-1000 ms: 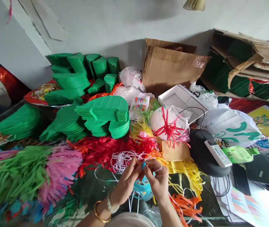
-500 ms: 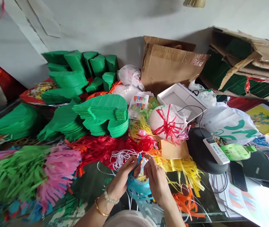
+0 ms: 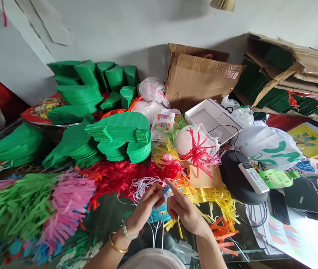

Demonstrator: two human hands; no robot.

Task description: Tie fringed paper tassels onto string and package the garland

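Fringed strips of a blue paper tassel (image 3: 160,213) hang between my hands at the front of the table. My left hand (image 3: 149,200) is closed, pinching the tassel's twisted blue top. Against that top lies the stretched index finger of my right hand (image 3: 185,209). Its other fingers curl in beside the blue strips; the thumb is largely hidden. White cords (image 3: 156,233) trail below the tassel toward me. Just behind my left hand lies a loose bundle of white cord (image 3: 145,186).
Green paper stacks (image 3: 119,127) stand at back left. Red fringe (image 3: 119,177), green fringe (image 3: 21,205) and pink fringe (image 3: 69,190) spread leftward. Yellow fringe (image 3: 223,200) and orange strips (image 3: 224,233) lie right, near a black case (image 3: 228,175), power strip (image 3: 252,177) and phone (image 3: 279,207).
My right index finger has stretched out along the tassel's top, where my right fingers were pinched before. The blue strips now hang lower and more bunched beneath my hands.
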